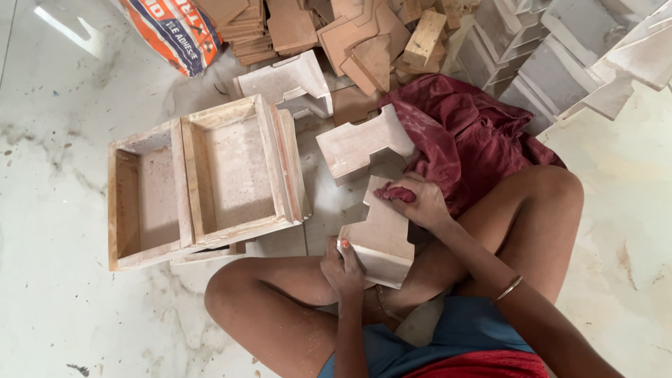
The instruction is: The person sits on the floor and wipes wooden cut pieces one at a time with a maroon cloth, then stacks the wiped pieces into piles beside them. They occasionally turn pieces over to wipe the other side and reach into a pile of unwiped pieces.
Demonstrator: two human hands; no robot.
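Note:
I sit cross-legged on the floor with a pale stone block (381,234), notched on its sides, resting against my legs. My left hand (343,268) grips the block's near left corner. Pressed flat on the block's top is my right hand (418,201), holding a bunched part of a dark red cloth (467,136). A second notched block (365,143) lies just beyond, next to the cloth. To the left sits a wooden two-compartment box (203,178), open side up.
Stacks of brown tiles (294,28) and a wooden block (425,35) lie at the back. An orange and white sack (171,31) is at back left. Grey-white shaped stone pieces (553,56) pile up at back right. The floor (56,140) is marbled white.

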